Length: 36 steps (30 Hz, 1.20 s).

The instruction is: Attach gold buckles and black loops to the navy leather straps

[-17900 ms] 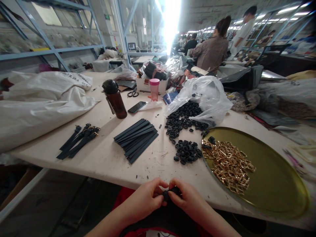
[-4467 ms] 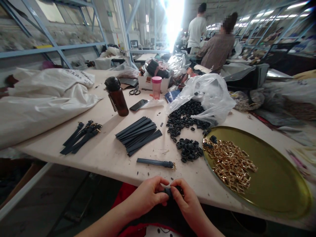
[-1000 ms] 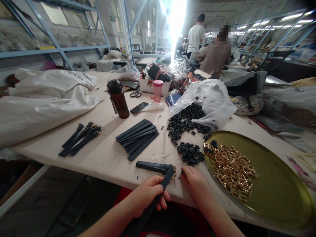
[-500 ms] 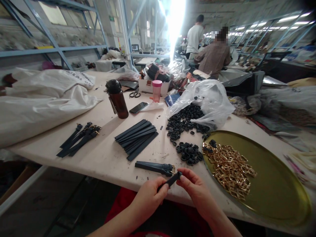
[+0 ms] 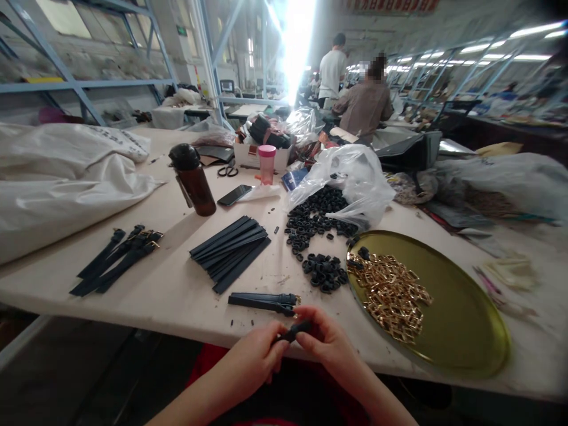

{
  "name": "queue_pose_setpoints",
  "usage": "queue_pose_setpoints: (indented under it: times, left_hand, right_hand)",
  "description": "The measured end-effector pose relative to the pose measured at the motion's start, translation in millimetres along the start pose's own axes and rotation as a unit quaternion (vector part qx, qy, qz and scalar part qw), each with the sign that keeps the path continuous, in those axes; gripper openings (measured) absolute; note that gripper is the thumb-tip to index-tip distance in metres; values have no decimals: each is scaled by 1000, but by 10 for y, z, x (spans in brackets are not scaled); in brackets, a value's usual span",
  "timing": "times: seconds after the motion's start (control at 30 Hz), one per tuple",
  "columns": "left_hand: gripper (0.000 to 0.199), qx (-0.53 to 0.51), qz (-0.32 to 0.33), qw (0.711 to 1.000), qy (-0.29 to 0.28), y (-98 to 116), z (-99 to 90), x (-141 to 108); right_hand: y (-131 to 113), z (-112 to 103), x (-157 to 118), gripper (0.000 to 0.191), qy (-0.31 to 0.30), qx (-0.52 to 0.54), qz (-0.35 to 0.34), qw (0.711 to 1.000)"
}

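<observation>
Between my hands, at the table's front edge, is a short black strap (image 5: pixel 290 335). My left hand (image 5: pixel 261 350) pinches its near end, and my right hand (image 5: pixel 323 338) grips the far end, where fingers partly cover it. Just beyond them lie black straps with a gold buckle (image 5: pixel 261 302). A fanned stack of plain black strips (image 5: pixel 231 251) is farther back. To its right are black loops (image 5: pixel 325 274) in a heap, with many more by a clear plastic bag (image 5: pixel 355 177). Gold buckles (image 5: pixel 394 299) are piled on a round gold tray (image 5: pixel 461 307).
Buckled black straps (image 5: pixel 118 260) lie on the left of the table. Behind stand a brown bottle (image 5: pixel 197 183), a phone (image 5: pixel 235 195), scissors (image 5: pixel 228 170) and a pink-lidded cup (image 5: pixel 267 165). A white sack (image 5: pixel 66 183) covers the left edge. Two people work in the background.
The view has turned slightly right, so the table's things appear farther left. Both hands keep hold of the strap, and my right fingers now cover more of its far end.
</observation>
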<state>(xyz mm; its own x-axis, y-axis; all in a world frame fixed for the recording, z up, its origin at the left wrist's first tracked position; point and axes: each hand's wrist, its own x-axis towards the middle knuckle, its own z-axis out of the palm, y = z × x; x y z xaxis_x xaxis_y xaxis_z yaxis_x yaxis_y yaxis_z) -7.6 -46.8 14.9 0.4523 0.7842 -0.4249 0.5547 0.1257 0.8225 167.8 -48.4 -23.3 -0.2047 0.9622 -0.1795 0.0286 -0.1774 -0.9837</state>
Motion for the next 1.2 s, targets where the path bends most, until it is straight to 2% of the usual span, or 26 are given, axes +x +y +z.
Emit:
queue_pose_setpoints:
  times: [0.1,0.2,0.3,0.37,0.4,0.43,0.47,0.5,0.57,0.6,0.7,0.83,0.87,0.9,0.93,1.0,1.03,1.07,1.13,1.2]
  left_hand:
    - [37,-65,-34,997,-31,-21,25,16]
    - [41,-70,19,997,13,-60,38,82]
    - [32,-58,68,994,71,-93,0,137]
    - [28,-60,67,992,93,-113,-38,145]
    - [28,-63,63,991,101,-122,-52,143]
    - [28,-66,60,990,108,-127,-56,138]
    - [29,-70,58,990,112,-129,-51,134]
    - [29,-74,58,989,114,-126,-36,131]
    - [29,-82,59,989,106,-109,12,130]
    - [29,-84,58,990,95,-98,38,130]
    - [29,-86,37,994,56,-77,85,124]
    - [24,-98,-7,994,44,-81,81,106]
    - [23,-103,-7,994,45,-74,78,105]
    - [22,-109,-3,993,46,-60,75,108]
    - [21,-115,1,992,46,-39,74,114]
    - [22,-128,11,991,47,18,73,137]
    - [23,-137,19,989,49,48,72,151]
    - [24,-146,28,988,53,75,71,166]
    - [27,-163,44,984,60,105,69,192]
    - [30,-178,52,981,64,101,67,203]
  right_hand:
    - [19,116,6,46,20,95,-1,995]
    - [113,247,10,60,14,127,-13,992]
    - [169,143,21,65,25,30,-59,998]
    - [131,-139,54,53,80,-142,-104,981]
    - [94,-325,84,35,120,-263,-116,950]
    - [52,-523,123,21,157,-387,-125,900]
    - [13,-716,172,17,185,-509,-117,832]
    - [-19,-889,226,19,198,-621,-98,752]
    - [-53,-1139,339,21,199,-669,-86,711]
    - [-58,-1213,389,22,195,-681,-85,701]
    - [-63,-1293,483,23,178,-687,-91,699]
    - [-138,-1260,452,16,166,-678,-99,709]
    - [-167,-1225,420,14,167,-667,-101,719]
    - [-198,-1173,381,13,165,-638,-100,746]
    - [-228,-1101,336,12,157,-589,-94,787]
    - [-284,-902,241,12,113,-410,-62,903]
    - [-307,-784,194,14,78,-307,-43,948]
    - [-326,-660,153,15,42,-213,-25,976]
    - [-345,-422,90,17,-19,-85,2,996]
    - [-330,-226,63,18,-53,-13,21,998]
